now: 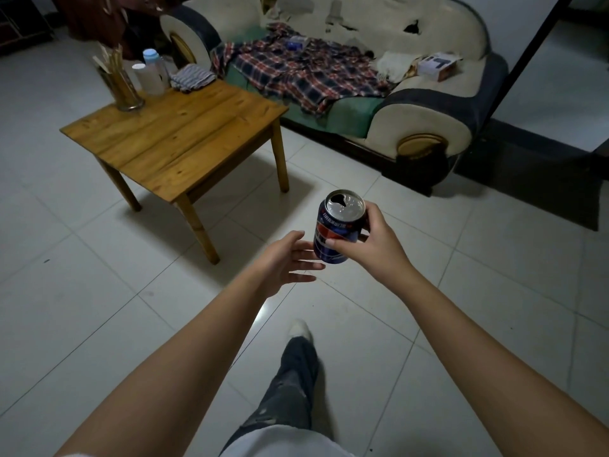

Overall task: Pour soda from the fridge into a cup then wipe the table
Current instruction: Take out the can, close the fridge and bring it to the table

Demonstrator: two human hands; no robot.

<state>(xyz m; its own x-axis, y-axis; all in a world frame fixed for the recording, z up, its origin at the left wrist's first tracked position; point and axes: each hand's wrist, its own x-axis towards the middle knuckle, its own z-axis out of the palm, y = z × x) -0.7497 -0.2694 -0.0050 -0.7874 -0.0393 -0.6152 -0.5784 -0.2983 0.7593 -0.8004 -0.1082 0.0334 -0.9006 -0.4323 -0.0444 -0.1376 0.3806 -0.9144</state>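
Head view: right hand (pixel 369 240) grip wraps soda can (pixel 339 230); left hand (pixel 283 262) spread, empty.

Person, head-camera view. Both forearms are bare; no watch, ring or bracelet is seen on the left hand (pixel 286 262) or the right hand (pixel 372 245). Short white sleeve edge (pixel 71 454) is glimpsed at lower left. White shirt hem (pixel 286 443) is shown below. Dark grey jeans (pixel 290 390), faded and distressed with pale scuffed patches, are worn. One white shoe (pixel 299 328) is visible.
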